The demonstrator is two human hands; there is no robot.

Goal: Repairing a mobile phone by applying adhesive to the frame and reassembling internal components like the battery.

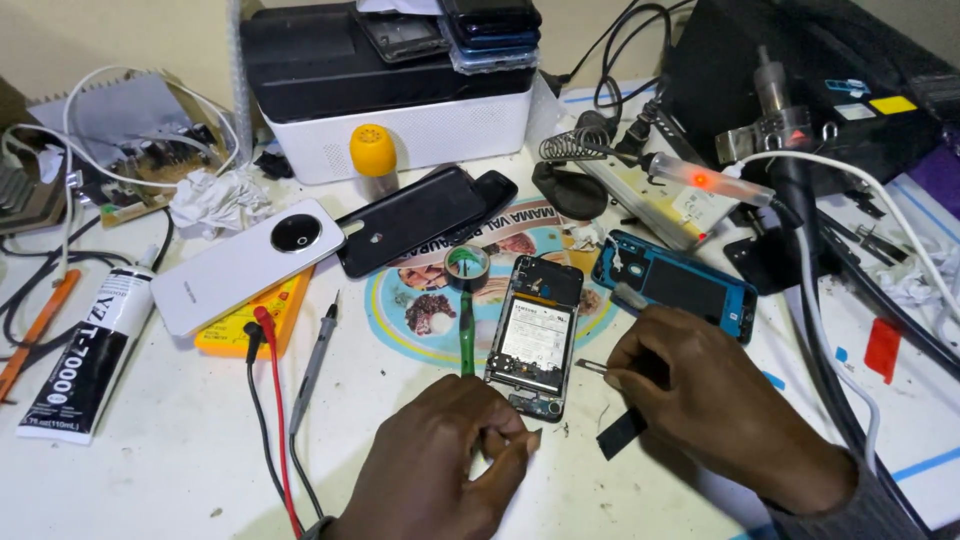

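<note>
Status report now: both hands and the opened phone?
Left hand steadies opened phone at its bottom edge. Right hand holds tweezers beside it. Green tool lies alongside.

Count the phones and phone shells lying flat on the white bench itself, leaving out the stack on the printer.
4: an opened phone between the hands, a blue frame right of it, a black phone behind, a white back cover at left. More may hide under clutter.
</note>
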